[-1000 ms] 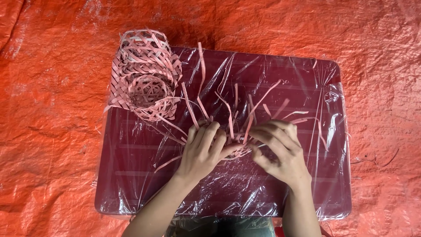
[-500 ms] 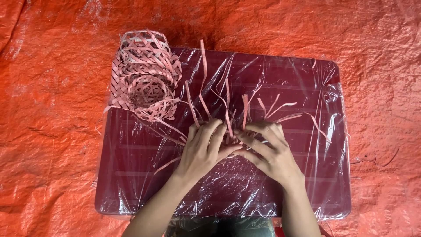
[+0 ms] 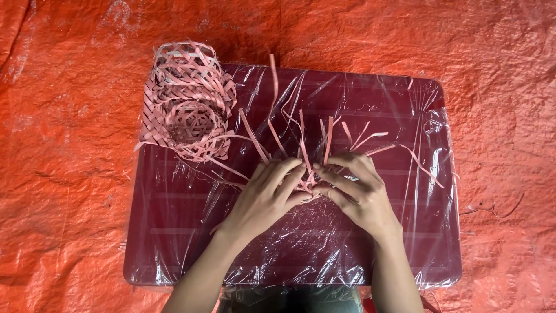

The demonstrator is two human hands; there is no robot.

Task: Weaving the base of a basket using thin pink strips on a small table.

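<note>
Both hands meet mid-table over a small woven start of pink strips (image 3: pixel 307 182). Left hand (image 3: pixel 266 197) lies palm down, fingers half curled, fingertips pressing the strips at the weave's left edge. Right hand (image 3: pixel 356 191) mirrors it, fingers bent, tips pinching strips at the right edge; exact grip is hard to read, since the fingers cover the weave's centre. Loose strip ends fan upward and outward from between the 2 hands, the longest reaching toward the far edge of the table.

The dark red table (image 3: pixel 185 243) is wrapped in clear, crinkled plastic film (image 3: pixel 313 255).

At the table's far left corner sit finished pink woven baskets (image 3: pixel 185 101), lattice-sided, nested or stacked. They lie well apart from the hands.

An orange tarp (image 3: pixel 63 174) lies under everything.
</note>
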